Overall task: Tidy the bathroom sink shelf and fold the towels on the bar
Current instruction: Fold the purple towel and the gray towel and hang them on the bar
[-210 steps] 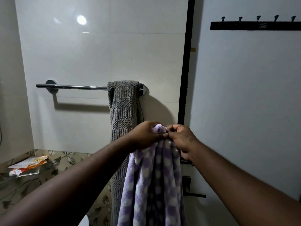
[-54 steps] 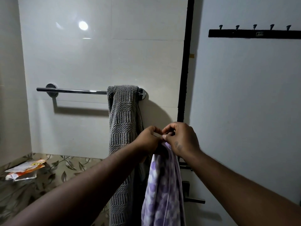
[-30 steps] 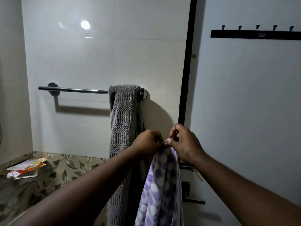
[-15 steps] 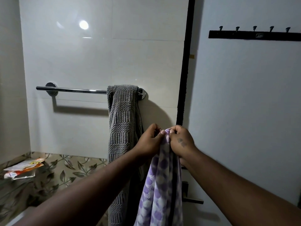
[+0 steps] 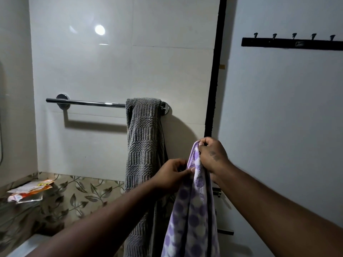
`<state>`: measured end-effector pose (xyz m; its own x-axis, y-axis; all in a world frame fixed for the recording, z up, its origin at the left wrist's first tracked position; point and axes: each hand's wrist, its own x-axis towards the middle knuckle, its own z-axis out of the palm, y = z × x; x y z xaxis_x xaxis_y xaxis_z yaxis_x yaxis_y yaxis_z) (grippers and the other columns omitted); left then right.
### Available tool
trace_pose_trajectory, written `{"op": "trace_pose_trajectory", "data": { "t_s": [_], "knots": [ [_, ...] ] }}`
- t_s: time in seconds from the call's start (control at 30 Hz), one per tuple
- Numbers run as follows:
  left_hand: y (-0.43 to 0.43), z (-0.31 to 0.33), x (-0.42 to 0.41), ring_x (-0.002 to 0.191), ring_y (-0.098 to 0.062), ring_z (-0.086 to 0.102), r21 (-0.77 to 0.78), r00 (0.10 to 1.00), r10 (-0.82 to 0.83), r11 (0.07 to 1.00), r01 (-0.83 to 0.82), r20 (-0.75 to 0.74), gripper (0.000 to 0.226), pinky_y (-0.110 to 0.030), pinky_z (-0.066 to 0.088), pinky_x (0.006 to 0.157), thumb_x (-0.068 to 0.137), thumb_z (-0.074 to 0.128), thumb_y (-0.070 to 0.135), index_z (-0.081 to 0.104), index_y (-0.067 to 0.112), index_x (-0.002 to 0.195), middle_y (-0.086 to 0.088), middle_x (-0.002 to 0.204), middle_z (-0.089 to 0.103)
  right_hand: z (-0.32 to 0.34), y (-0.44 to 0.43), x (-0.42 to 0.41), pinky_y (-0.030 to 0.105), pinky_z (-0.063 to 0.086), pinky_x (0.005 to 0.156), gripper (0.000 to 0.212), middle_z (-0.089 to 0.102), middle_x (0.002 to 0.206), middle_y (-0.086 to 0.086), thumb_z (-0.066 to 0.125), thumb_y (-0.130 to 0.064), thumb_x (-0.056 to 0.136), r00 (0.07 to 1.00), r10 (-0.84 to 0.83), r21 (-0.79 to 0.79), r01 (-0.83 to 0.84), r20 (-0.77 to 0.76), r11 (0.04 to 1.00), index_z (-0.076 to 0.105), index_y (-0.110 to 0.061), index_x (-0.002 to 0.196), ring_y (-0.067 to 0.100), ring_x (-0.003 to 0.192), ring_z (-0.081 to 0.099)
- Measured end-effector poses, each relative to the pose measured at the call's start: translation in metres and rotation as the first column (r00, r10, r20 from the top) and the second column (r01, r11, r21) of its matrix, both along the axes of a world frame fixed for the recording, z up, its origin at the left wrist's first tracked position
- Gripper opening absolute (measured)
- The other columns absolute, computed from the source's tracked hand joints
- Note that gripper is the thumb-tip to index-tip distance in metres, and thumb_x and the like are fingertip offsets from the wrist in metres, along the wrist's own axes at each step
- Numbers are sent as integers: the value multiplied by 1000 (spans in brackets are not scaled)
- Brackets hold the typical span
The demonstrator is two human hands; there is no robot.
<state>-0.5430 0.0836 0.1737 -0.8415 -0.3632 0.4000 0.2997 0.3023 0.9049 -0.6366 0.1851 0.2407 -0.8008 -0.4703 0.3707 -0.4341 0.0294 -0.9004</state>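
Half a second ago both hands met at the top of the purple checked towel [image 5: 193,210]; now the left hand [image 5: 171,176] pinches its edge lower, at 7 o'clock from the right hand [image 5: 212,154], whose fingers clamp the top. The towel hangs vertical beside the grey towel [image 5: 143,145] on the bar [image 5: 85,103].

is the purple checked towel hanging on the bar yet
No, the purple checked towel hangs from the right hand and left hand, below the bar.
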Motion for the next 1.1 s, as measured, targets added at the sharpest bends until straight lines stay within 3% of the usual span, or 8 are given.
{"op": "trace_pose_trajectory", "data": {
  "t_s": [0.2,0.37,0.47,0.57,0.73,0.9,1.0,1.1],
  "knots": [
    [-4,-14,11,106,-42,59,138,984,-78,989,56,158,35,-65,45,105,95,68,9,66,-20,114,-44,120,63,7,1,-6,49,59,90,27,69,92,15,42,-11,99,995,5,-76,3,102,997,63,-16,82,29,86,65],
    [-16,-2,13,60,-18,68,279,998,62,958,-61,8,17,-29,60,59,72,84,9,75,-1,84,-15,76,75,5,10,-17,49,61,73,31,70,81,25,39,2,84,944,11,-170,47,329,984,69,-4,77,34,68,67],
    [-20,12,11,61,-19,62,235,990,132,965,-117,-50,19,-29,55,60,75,82,-6,67,6,78,-11,73,69,2,12,-17,36,52,71,30,68,72,7,61,-35,94,998,-37,-83,42,52,996,64,-10,77,24,70,60],
    [-18,24,6,71,-20,57,118,987,132,986,-121,-93,19,-29,50,63,82,74,-14,62,1,86,-14,78,64,3,16,-12,27,49,68,51,70,73,-15,76,-71,71,943,252,259,-193,-217,946,73,-22,82,6,68,64],
    [-16,24,5,73,-20,56,7,979,175,984,-176,-104,38,-34,45,66,74,84,6,58,6,101,-17,84,64,6,23,-13,34,55,77,33,76,67,-3,74,-59,82,837,438,521,-226,-329,823,77,-29,69,3,60,67],
    [-20,11,6,80,-24,50,-117,983,150,984,-137,110,27,-39,39,70,97,69,21,64,-5,95,-14,82,58,-4,15,-21,33,52,79,20,69,86,-7,68,-33,92,818,204,308,-35,-538,951,73,-25,75,10,82,65],
    [-20,5,14,89,-32,53,49,990,80,995,-86,114,27,-46,42,79,99,66,20,63,-6,102,-22,92,60,-12,10,-25,29,49,61,25,60,68,-4,62,-29,98,928,129,143,-84,-349,986,65,-22,75,8,55,57],
    [-24,13,20,83,-29,55,85,995,82,993,-87,64,18,-36,47,70,95,72,19,62,4,95,-20,87,61,-14,8,-24,29,50,49,17,63,79,4,60,-27,100,975,139,51,-132,-175,990,66,-17,88,12,50,54]
  ]
}}
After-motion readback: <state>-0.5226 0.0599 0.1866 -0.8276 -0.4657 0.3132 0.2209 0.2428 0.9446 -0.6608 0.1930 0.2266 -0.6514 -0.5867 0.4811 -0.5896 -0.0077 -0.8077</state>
